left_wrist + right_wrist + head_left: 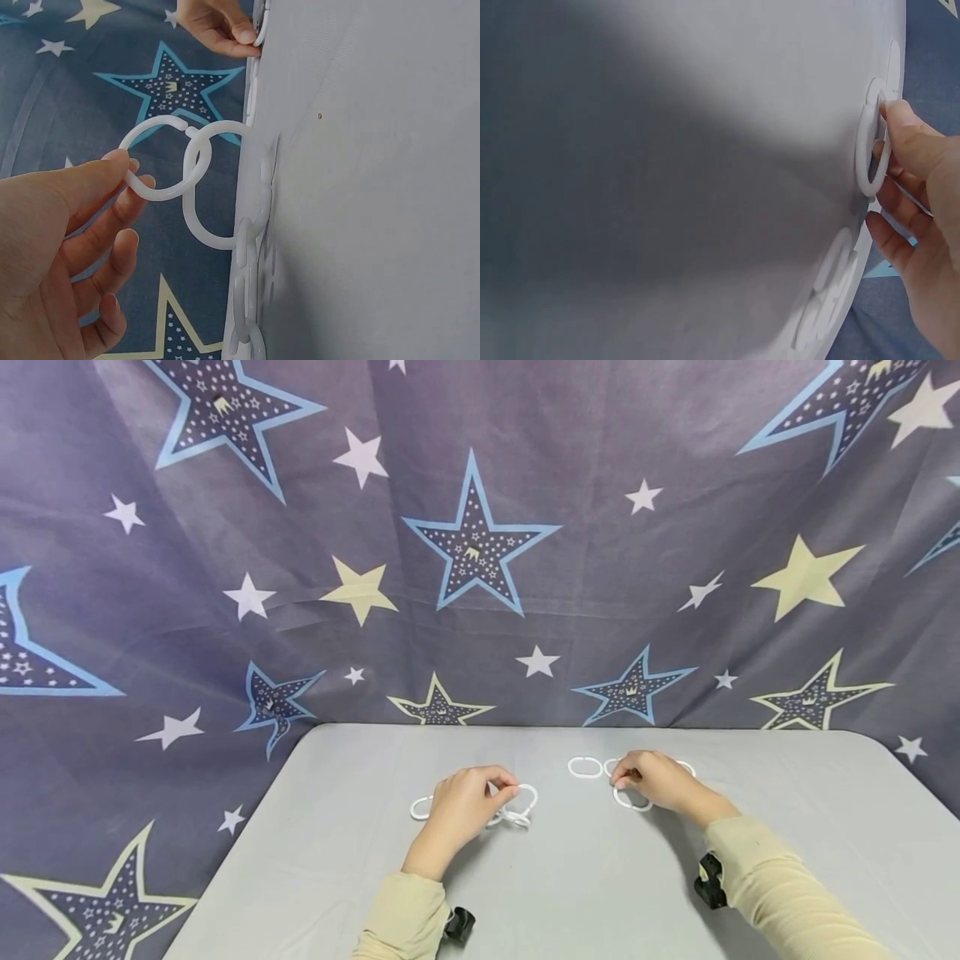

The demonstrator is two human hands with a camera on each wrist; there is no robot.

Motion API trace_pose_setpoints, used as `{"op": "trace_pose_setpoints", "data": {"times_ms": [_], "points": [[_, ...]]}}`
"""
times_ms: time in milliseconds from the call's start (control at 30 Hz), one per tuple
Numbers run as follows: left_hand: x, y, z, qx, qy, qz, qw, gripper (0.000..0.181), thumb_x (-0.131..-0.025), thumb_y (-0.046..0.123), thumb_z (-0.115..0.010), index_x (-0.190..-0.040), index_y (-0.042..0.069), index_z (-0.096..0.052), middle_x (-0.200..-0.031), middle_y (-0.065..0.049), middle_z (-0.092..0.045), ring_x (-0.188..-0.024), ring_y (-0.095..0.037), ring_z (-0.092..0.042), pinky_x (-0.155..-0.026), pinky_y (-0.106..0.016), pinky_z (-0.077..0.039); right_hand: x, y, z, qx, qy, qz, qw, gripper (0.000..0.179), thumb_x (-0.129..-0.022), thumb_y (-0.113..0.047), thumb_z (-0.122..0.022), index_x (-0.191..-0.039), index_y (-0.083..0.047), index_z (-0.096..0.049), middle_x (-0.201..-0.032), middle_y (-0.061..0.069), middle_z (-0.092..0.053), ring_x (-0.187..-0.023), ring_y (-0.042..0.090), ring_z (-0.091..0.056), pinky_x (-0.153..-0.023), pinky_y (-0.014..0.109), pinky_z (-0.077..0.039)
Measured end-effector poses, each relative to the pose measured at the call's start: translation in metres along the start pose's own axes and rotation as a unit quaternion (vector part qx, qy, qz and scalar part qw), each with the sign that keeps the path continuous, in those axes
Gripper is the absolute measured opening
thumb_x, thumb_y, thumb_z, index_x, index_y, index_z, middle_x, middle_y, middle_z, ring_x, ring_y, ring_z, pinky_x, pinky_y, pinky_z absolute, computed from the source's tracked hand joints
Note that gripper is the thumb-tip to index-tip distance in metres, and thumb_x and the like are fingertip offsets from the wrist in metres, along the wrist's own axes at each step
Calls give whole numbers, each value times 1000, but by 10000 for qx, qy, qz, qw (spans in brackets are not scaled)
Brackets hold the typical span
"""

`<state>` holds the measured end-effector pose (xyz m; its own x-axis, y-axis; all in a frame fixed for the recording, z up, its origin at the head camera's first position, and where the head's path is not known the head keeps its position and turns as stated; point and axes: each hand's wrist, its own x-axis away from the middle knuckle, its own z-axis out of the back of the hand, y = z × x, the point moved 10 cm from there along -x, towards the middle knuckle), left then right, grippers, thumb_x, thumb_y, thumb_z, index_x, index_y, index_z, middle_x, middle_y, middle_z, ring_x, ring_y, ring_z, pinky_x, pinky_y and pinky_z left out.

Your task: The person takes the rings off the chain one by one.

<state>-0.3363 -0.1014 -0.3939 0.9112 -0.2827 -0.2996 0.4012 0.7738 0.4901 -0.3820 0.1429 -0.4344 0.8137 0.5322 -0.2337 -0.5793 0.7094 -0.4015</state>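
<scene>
Two hands [459, 806] [663, 779] on white links [192, 178], grey table [570, 877]

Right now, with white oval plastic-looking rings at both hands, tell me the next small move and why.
Probably, the right hand should carry the white oval plastic-looking ring it pinches toward the left hand, which pinches a white oval link whose visible gap could admit another. That link already joins a white-link chain.

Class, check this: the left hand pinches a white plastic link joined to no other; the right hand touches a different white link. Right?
"Joined to no other" is wrong: the left wrist view shows the white plastic link, pinched by the left hand, looped through a second link. The right hand does touch a different white link.
</scene>
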Motion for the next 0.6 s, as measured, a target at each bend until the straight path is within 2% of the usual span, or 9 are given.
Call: {"op": "trace_pose_setpoints", "data": {"times_ms": [333,600], "points": [[1,-1,0,12,50,24,10000,9,-91,40,-71,-91,32,-75,-70,23,-58,-63,1,-51,-62,-29,-41,3,-2,4,-261,145,-168,9994,3,-82,-11,-76,-84,-11,-74,-83,-6,-68,-78,12,-63,-76,35,-52],[0,-3,0,3,27,105,9999,7,-91,39,-71,-91,34,-75,-69,22,-58,-63,0,-51,-63,-30,-41,5,-12,12,-276,311,-458,9981,4,-88,-11,-73,-90,-7,-74,-87,-1,-70,-78,13,-63,-77,37,-53]]}}
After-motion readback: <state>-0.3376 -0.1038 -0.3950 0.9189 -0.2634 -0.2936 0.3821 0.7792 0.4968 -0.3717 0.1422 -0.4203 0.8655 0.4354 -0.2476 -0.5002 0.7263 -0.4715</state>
